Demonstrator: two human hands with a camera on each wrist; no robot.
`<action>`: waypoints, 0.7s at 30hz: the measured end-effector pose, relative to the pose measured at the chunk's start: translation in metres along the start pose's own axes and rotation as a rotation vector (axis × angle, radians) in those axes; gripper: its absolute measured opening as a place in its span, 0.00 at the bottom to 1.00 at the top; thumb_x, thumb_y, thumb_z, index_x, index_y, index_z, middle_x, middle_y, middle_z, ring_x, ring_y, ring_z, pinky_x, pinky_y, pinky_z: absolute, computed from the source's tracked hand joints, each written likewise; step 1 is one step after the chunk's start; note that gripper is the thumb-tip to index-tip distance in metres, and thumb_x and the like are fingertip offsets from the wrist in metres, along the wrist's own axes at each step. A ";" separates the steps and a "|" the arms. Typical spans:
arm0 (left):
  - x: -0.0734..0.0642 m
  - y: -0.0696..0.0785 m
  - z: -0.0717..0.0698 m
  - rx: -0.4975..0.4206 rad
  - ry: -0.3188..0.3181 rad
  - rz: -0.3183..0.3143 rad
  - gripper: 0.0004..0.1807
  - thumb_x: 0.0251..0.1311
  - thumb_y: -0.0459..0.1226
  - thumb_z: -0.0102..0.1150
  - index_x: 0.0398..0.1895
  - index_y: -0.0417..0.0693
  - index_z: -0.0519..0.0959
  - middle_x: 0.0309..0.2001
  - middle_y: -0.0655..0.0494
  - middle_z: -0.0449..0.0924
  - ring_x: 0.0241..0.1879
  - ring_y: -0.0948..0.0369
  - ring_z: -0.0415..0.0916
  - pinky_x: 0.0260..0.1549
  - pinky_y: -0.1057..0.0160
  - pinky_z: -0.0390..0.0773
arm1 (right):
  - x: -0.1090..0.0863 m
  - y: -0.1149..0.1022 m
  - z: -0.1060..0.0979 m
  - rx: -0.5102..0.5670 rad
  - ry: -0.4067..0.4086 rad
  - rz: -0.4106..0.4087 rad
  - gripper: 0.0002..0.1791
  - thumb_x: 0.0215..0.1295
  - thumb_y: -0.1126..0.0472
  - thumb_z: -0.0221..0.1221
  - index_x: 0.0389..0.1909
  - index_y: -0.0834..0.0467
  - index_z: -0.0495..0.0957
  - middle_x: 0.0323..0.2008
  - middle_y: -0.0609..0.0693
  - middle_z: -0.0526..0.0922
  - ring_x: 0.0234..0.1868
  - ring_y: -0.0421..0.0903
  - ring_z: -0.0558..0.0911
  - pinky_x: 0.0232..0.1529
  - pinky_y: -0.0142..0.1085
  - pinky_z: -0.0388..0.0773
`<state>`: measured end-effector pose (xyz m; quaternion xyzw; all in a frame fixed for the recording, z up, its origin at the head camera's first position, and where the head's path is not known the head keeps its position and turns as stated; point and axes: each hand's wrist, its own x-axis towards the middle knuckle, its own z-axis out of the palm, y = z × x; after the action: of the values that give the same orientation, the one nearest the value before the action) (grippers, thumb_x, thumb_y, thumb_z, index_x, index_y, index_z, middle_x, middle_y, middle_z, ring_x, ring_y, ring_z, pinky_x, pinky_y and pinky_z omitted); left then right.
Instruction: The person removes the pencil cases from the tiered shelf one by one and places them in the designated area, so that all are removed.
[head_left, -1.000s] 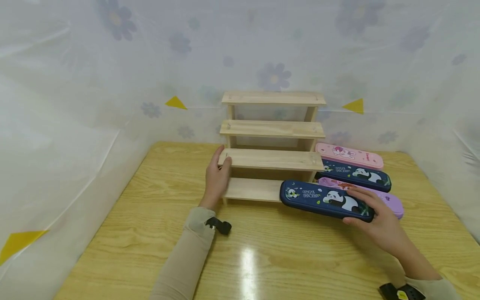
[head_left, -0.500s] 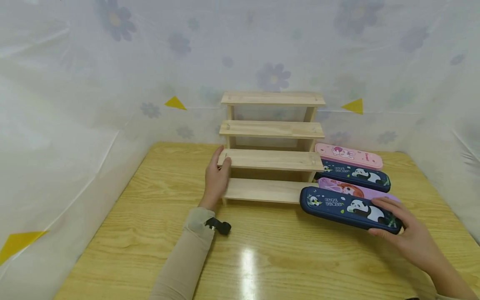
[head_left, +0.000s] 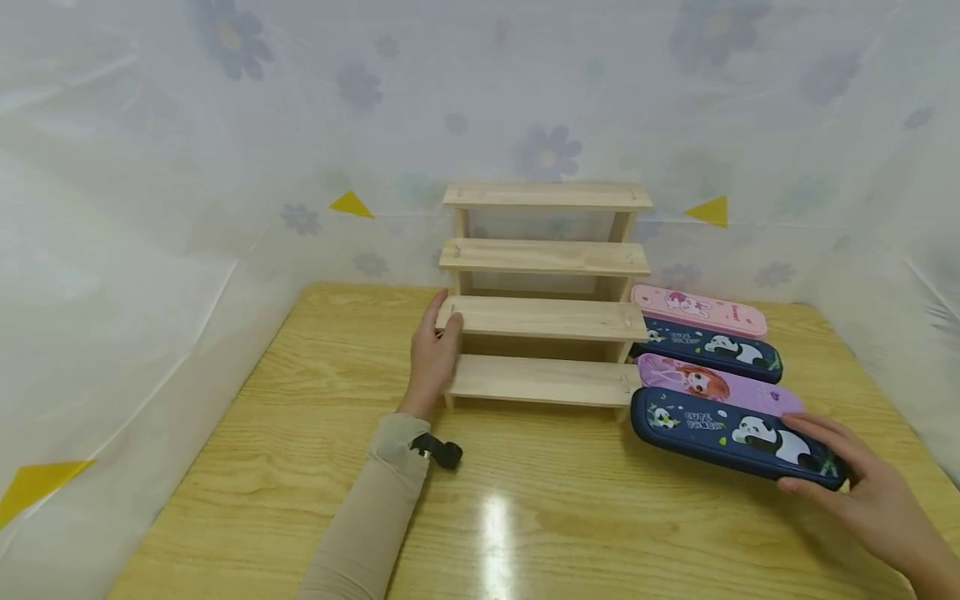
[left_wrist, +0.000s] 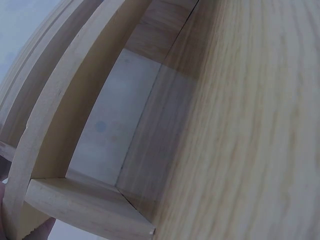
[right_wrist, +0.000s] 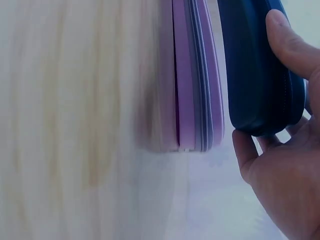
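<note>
My right hand (head_left: 870, 492) grips the right end of a dark blue pencil case (head_left: 738, 437) with a panda print, thumb along the near side and fingers over the far side. In the right wrist view the blue case (right_wrist: 255, 70) hangs above the table, apart from a purple pencil case (right_wrist: 192, 80) lying there. My left hand (head_left: 435, 358) holds the left end of the second-lowest board of a stepped wooden shelf (head_left: 540, 318), thumb on top. The left wrist view shows the shelf's lowest board (left_wrist: 65, 100) from its left end.
Beside the shelf's right side lie a pink case (head_left: 701, 311), another blue panda case (head_left: 716, 346) and the purple case (head_left: 720, 383), in a row from back to front. A flowered white sheet (head_left: 480, 100) stands behind and at both sides of the wooden table (head_left: 315, 350).
The right hand has carried the blue panda pencil case right and toward the front, off the lowest shelf board to in front of the purple case. The left hand has stayed on the shelf.
</note>
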<state>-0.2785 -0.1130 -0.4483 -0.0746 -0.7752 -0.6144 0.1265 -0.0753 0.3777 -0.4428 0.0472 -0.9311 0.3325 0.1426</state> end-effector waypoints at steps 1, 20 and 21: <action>0.000 0.000 0.000 0.000 -0.002 0.002 0.27 0.72 0.56 0.45 0.73 0.78 0.59 0.16 0.54 0.65 0.12 0.57 0.61 0.13 0.58 0.69 | -0.002 0.002 -0.001 0.005 -0.002 0.004 0.42 0.51 0.64 0.74 0.69 0.51 0.71 0.61 0.20 0.60 0.60 0.17 0.55 0.51 0.07 0.51; -0.001 0.003 0.000 0.013 -0.001 0.015 0.27 0.73 0.55 0.45 0.74 0.75 0.59 0.45 0.51 0.78 0.18 0.56 0.66 0.18 0.58 0.72 | -0.011 0.025 -0.005 -0.117 -0.104 -0.003 0.43 0.50 0.58 0.75 0.69 0.50 0.70 0.66 0.39 0.62 0.71 0.41 0.53 0.56 0.13 0.36; -0.001 0.002 0.000 0.014 0.001 0.015 0.27 0.73 0.54 0.45 0.74 0.75 0.59 0.45 0.52 0.78 0.18 0.56 0.66 0.18 0.58 0.72 | -0.011 0.026 -0.004 -0.127 -0.123 0.010 0.43 0.52 0.57 0.74 0.70 0.51 0.69 0.67 0.47 0.63 0.70 0.51 0.54 0.61 0.18 0.35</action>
<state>-0.2773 -0.1122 -0.4462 -0.0792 -0.7790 -0.6079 0.1319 -0.0684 0.4002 -0.4587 0.0537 -0.9576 0.2697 0.0859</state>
